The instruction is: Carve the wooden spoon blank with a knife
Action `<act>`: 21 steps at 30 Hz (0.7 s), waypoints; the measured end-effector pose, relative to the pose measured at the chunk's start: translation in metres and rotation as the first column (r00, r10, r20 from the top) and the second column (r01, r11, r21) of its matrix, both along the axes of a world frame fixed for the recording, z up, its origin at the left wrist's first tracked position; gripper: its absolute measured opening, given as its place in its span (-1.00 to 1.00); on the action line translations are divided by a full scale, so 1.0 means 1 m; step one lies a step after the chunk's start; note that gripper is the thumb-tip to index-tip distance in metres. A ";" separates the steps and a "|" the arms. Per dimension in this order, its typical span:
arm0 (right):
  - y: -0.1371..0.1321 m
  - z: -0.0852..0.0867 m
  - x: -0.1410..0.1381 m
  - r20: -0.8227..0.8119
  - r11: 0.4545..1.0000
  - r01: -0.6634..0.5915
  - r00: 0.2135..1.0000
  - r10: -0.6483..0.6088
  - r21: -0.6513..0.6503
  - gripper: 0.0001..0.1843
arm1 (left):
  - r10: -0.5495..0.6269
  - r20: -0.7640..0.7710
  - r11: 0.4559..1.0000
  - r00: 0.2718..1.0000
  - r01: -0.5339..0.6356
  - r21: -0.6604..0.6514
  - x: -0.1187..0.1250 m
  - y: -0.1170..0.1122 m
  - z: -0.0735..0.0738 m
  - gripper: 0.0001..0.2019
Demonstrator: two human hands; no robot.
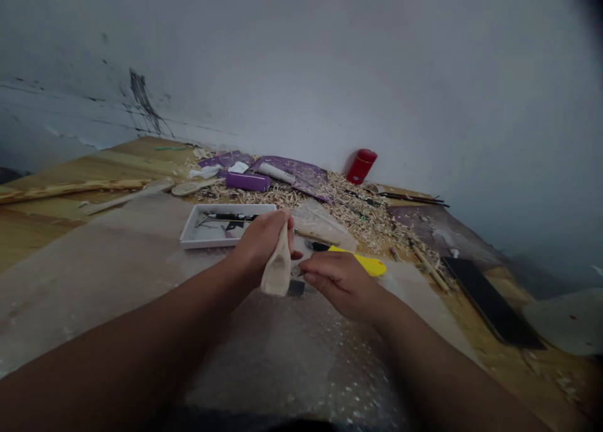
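- The left hand (261, 240) was closed, clenched around the narrow end of a pale wooden spoon (277, 265).
- The spoon hung tilted, wide end down, above the plastic sheet (301, 356) and just beside the right hand.
- The right hand (336, 284) was half curled, fingertips at the spoon; whether it pinched something small, I couldn't tell.
- Behind the hands lay a yellow piece (362, 262), a white tray (188, 234) and wood shavings (358, 218).
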State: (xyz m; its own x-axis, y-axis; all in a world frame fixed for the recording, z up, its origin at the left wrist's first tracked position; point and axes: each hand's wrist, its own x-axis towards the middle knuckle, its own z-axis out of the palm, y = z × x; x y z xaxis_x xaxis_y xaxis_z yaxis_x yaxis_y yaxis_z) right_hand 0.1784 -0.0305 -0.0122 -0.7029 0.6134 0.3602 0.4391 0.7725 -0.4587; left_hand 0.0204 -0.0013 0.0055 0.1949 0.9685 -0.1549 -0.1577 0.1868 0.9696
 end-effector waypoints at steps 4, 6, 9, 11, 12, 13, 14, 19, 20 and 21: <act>-0.001 0.000 -0.002 0.032 1.000 0.021 0.999 -0.020 -0.007 -0.77 | -0.015 -0.026 0.999 1.000 0.016 0.041 0.000 0.000 0.000 -0.75; -0.001 0.000 -0.002 0.016 1.000 0.028 0.999 -0.028 -0.003 -0.76 | -0.015 -0.045 0.997 0.999 0.018 0.068 0.000 0.000 0.000 -0.76; -0.001 -0.001 -0.003 0.011 0.999 0.030 0.999 -0.030 0.022 -0.78 | -0.006 -0.063 0.995 0.998 0.013 0.103 0.001 -0.001 0.000 -0.77; -0.001 0.000 -0.004 0.017 0.998 0.047 0.999 -0.048 0.042 -0.80 | -0.017 -0.025 0.991 1.000 0.020 0.135 0.001 -0.001 -0.003 -0.78; -0.001 0.000 -0.004 0.024 0.997 0.063 0.998 -0.065 0.047 -0.80 | -0.026 0.006 0.987 1.000 0.025 0.158 0.001 -0.001 -0.005 -0.78; -0.001 0.000 -0.004 0.029 0.995 0.084 0.996 -0.086 0.048 -0.80 | -0.039 0.027 0.983 0.999 0.033 0.181 0.000 0.000 -0.007 -0.76; -0.001 0.001 -0.004 0.034 0.993 0.106 0.994 -0.108 0.047 -0.80 | -0.026 0.032 0.976 0.999 0.018 0.216 0.000 0.001 -0.008 -0.75; -0.001 0.003 -0.004 0.052 0.988 0.155 0.986 -0.157 0.026 -0.83 | 0.044 0.006 0.946 0.999 -0.044 0.320 -0.002 0.002 -0.010 -0.73; -0.001 0.003 -0.004 0.050 0.987 0.161 0.986 -0.161 0.020 -0.83 | 0.046 0.010 0.944 0.999 -0.046 0.326 -0.002 0.002 -0.010 -0.73; -0.001 0.003 -0.004 0.044 0.986 0.166 0.985 -0.166 0.012 -0.84 | 0.043 0.015 0.943 0.999 -0.045 0.331 -0.001 0.001 -0.009 -0.74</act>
State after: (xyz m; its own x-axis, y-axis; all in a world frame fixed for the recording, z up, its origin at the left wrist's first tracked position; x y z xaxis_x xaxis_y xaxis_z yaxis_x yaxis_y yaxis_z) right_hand 0.1745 -0.0315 -0.0096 -0.6070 0.7202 0.3360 0.5815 0.6907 -0.4298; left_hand 0.0189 -0.0001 -0.0031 0.1508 0.9726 0.1772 -0.1660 -0.1518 0.9744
